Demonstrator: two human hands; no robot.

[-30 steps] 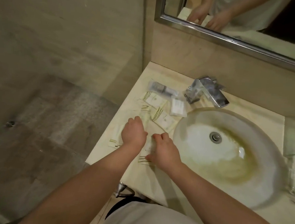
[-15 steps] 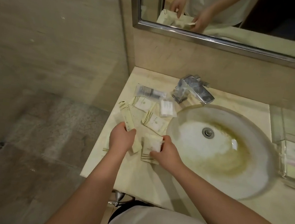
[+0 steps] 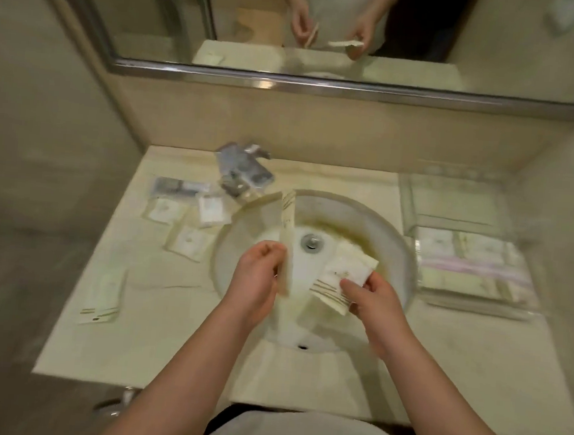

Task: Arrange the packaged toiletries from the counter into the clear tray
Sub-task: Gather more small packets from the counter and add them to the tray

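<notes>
Over the sink basin (image 3: 392, 253), my left hand (image 3: 257, 276) grips a long narrow cream packet (image 3: 287, 231) that stands upright. My right hand (image 3: 373, 299) pinches a flat square cream packet (image 3: 341, 276) with gold stripes, tilted. The clear tray (image 3: 413, 206) sits on the counter at the right, with several packets (image 3: 471, 262) lying in its front part. More packaged toiletries lie on the counter left of the sink: a dark item in clear wrap (image 3: 178, 188), three small square packets (image 3: 189, 242) and one long packet (image 3: 102, 293) near the left edge.
A chrome faucet (image 3: 244, 172) stands behind the sink's left side. A mirror (image 3: 328, 28) above the backsplash reflects both hands. The beige stone counter (image 3: 152, 337) ends at a wall on the right and at a drop to the floor on the left.
Both hands lifted their packets off the left counter and moved right, over the sink. The view swung right, bringing the whole tray into sight.
</notes>
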